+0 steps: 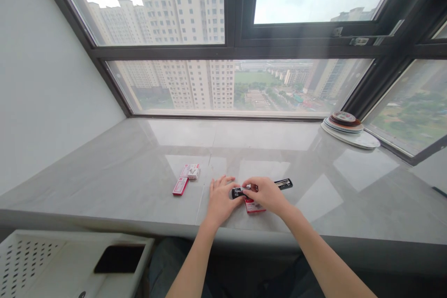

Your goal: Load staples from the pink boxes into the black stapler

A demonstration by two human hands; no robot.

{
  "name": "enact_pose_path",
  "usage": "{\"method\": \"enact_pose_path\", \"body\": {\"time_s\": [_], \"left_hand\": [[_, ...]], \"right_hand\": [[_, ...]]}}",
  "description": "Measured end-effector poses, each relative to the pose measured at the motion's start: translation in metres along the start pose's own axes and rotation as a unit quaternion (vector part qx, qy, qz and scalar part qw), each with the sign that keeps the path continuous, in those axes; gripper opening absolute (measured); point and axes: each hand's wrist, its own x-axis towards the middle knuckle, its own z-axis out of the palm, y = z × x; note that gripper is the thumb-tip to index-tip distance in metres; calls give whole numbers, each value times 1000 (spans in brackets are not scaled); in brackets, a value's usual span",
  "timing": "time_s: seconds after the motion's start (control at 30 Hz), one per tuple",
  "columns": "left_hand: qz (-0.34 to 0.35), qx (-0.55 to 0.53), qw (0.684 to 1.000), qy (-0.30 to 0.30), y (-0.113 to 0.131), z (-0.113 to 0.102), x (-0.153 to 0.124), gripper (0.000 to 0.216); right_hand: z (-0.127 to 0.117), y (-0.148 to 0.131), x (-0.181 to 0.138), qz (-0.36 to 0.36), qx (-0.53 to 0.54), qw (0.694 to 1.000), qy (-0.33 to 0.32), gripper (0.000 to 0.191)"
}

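Observation:
A black stapler (284,184) lies opened out on the sill, its long slotted part showing to the right of my hands. My left hand (221,200) rests around its left end (237,193), with the thumb and index finger on either side. My right hand (267,193) is closed in a pinch over the middle of the stapler; what its fingertips hold is too small and covered to make out. Just under my right hand sits a red and white small box (254,206), partly hidden by the fingers.
Two red and white small boxes (180,186) and a white one (193,172) lie left of my hands. Stacked round plates or mats (344,125) stand at the right by the window. Below the sill's front edge, a white perforated stand (70,260) bears a dark phone-like slab (119,259).

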Motion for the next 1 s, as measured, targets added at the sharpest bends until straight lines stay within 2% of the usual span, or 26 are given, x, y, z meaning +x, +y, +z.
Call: {"method": "enact_pose_path", "body": {"time_s": [0.17,0.3,0.4,0.47,0.57,0.63,0.67,0.73,0.83,1.0], "left_hand": [[-8,4,1000,-1,1,-1,-1,26],[-11,8,1000,-6,2,-1,-1,26],[-5,8,1000,-8,3,-2,-1,25],[-5,8,1000,-8,3,-2,-1,25],[-8,5,1000,-11,3,-2,1,25],[-9,1,1000,-12,2,-2,2,25],[-10,-1,1000,-12,2,-2,2,24],[-11,-3,1000,-10,2,-2,3,25],[-13,-3,1000,-6,3,-1,3,25],[-11,6,1000,-7,3,-1,2,24]], "right_hand": [[-3,1,-8,13,-24,999,22,30],[-3,-4,-18,58,-30,997,36,19],[3,-8,-28,44,40,998,7,23],[7,-2,-38,58,110,992,17,28],[2,23,-60,173,214,961,26,39],[-9,44,-73,270,280,921,15,49],[-16,53,-77,292,312,904,18,53],[-31,64,-77,274,366,888,49,58],[-46,62,-58,187,395,896,84,60],[-47,29,-13,73,275,958,38,43]]}}
